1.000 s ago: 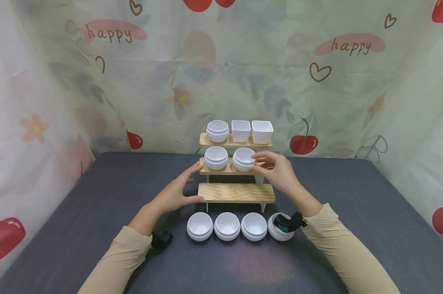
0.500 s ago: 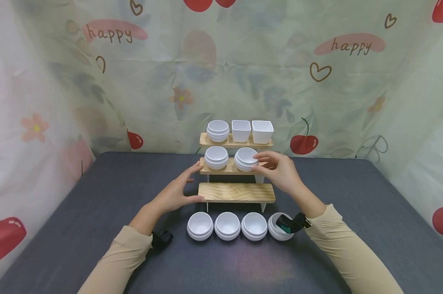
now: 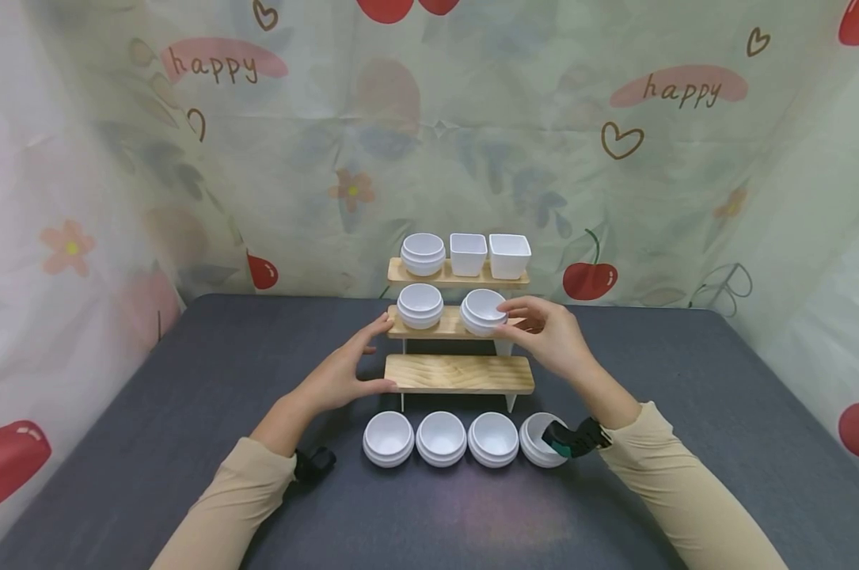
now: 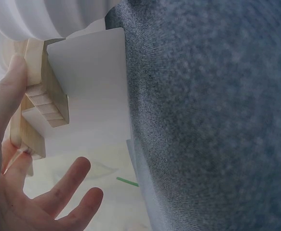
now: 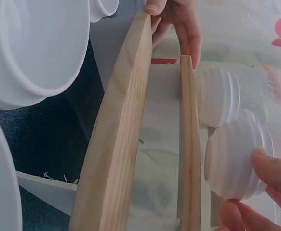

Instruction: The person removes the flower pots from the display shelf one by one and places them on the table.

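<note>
A three-tier wooden display stand [image 3: 459,374] with white side panels stands at the middle of the table. My right hand [image 3: 552,339] pinches a white round bowl [image 3: 477,313] by its right side, thumb in front and fingers behind, close over the middle tier. Left of it on that tier sits another round bowl [image 3: 419,307]. My left hand [image 3: 342,375] is spread at the stand's left end. Its thumb [image 4: 11,89] touches the bottom tier's end and the index fingertip reaches the middle tier, while other fingers stay extended in the left wrist view.
The top tier bears a round bowl [image 3: 422,255] and two square cups [image 3: 468,255]. Several white round bowls [image 3: 440,440] line up in front of the stand, the rightmost partly covered by the right wrist camera [image 3: 575,437]. A patterned curtain [image 3: 429,158] hangs behind the table.
My right hand has shifted a little to the right along the middle tier with the bowl, widening the gap to the bowl beside it. The left hand has stayed at the stand's end.
</note>
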The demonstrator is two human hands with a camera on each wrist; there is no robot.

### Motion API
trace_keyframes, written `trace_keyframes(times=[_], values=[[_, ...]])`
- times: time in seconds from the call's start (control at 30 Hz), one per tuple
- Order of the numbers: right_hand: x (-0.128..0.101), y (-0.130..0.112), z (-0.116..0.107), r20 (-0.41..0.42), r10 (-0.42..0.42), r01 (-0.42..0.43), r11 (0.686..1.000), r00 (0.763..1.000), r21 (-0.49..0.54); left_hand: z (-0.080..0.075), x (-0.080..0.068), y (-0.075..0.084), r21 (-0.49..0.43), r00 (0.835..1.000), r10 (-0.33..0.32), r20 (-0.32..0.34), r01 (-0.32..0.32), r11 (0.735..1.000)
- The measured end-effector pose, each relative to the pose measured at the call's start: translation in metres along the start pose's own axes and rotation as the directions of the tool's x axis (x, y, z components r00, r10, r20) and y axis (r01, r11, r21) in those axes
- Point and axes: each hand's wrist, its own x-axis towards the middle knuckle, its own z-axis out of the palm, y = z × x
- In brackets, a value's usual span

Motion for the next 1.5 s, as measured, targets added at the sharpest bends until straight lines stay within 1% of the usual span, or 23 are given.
trace_keyframes(times=[0.37, 0.67, 1.1, 1.27, 1.5], values=[[-0.005, 0.006, -0.003, -0.005, -0.01, 0.01, 1.0, 1.0, -0.014, 0.001, 0.0, -0.001, 0.006, 1.0, -0.004, 0.001, 0.004, 1.0], [-0.009, 0.006, -0.005, 0.009, -0.013, 0.014, 1.0, 1.0, -0.01, 0.0, 0.001, -0.001, 0.007, 1.0, -0.006, 0.002, 0.006, 1.0], [-0.014, 0.01, -0.008, -0.001, -0.023, 0.023, 1.0, 1.0, 0.002, 0.0, 0.001, -0.001, 0.007, 1.0, -0.008, 0.001, 0.008, 1.0], [-0.016, 0.01, -0.011, -0.005, -0.017, 0.017, 1.0, 1.0, -0.014, 0.0, 0.001, 0.0, 0.005, 1.0, -0.011, 0.002, 0.011, 1.0], [-0.019, 0.01, -0.013, 0.01, -0.001, 0.001, 1.0, 1.0, -0.031, 0.0, 0.001, 0.0, 0.005, 1.0, -0.017, 0.004, 0.017, 1.0]])
